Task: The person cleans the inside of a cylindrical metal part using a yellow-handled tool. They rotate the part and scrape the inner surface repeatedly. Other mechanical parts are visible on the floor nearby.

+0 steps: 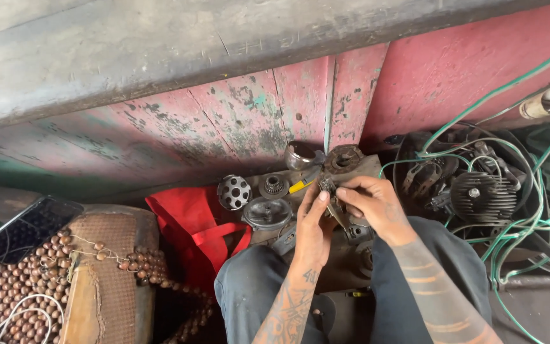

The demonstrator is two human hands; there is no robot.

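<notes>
both hands meet above the knees on a small greasy metal part [330, 194], a connecting rod by its look. the left hand [313, 226] pinches it shut from below; the right hand [372, 202] closes fingertips on its top end. this seems a fitting step, calling for a fine, steady twist. beyond lie a perforated drum [233, 192], a dull round cover [267, 212] and a finned cylinder [482, 194].
</notes>
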